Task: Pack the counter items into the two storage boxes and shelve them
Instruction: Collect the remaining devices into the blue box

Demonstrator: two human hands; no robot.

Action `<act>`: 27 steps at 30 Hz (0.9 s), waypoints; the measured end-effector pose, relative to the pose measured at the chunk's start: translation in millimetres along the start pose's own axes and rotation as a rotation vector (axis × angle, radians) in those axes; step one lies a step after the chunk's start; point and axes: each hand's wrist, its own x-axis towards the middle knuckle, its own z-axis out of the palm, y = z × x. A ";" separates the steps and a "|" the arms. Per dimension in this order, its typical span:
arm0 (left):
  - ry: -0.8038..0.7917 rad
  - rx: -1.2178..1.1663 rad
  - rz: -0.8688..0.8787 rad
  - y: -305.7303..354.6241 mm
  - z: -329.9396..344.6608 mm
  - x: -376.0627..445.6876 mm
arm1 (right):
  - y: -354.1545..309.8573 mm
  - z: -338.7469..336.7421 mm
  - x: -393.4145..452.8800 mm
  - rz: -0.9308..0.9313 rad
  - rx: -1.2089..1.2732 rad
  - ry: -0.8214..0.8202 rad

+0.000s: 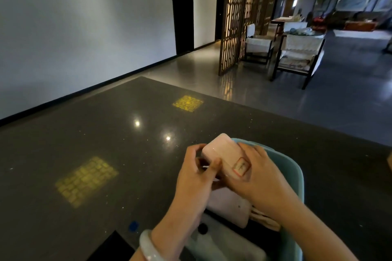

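A pale pink box point(222, 153) with a red square label is held over a teal storage box point(298, 178) at the near edge of the dark counter point(95, 144). My left hand point(195, 184) grips its left end, thumb on the front face. My right hand point(258, 178) grips its right side, fingers curled around the back. Inside the teal box lie another pale pink pouch point(229, 207) and some beige items point(267, 220), partly hidden by my arms. A pale bangle sits on my left wrist.
The glossy counter carries two yellow lattice light patches point(86, 180) and a blue spot point(133, 225). Beyond it are a grey floor, a wooden lattice screen point(237, 17), dark-framed chairs point(297, 55) and a white wall with dark doorways.
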 end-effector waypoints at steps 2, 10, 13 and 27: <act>0.011 0.391 0.155 -6.6 -11.2 4.6 | 12.5 -5.8 13.8 0.016 -0.016 -0.025; -0.182 0.846 -0.036 -51.4 -41.5 11.4 | 65.1 -2.1 64.3 0.106 -0.096 -0.296; -0.180 0.786 -0.050 -53.9 -42.8 13.1 | 78.1 7.3 75.8 0.102 -0.138 -0.367; -0.151 0.825 -0.033 -55.5 -40.9 12.9 | 97.1 26.1 69.1 0.230 0.081 -0.371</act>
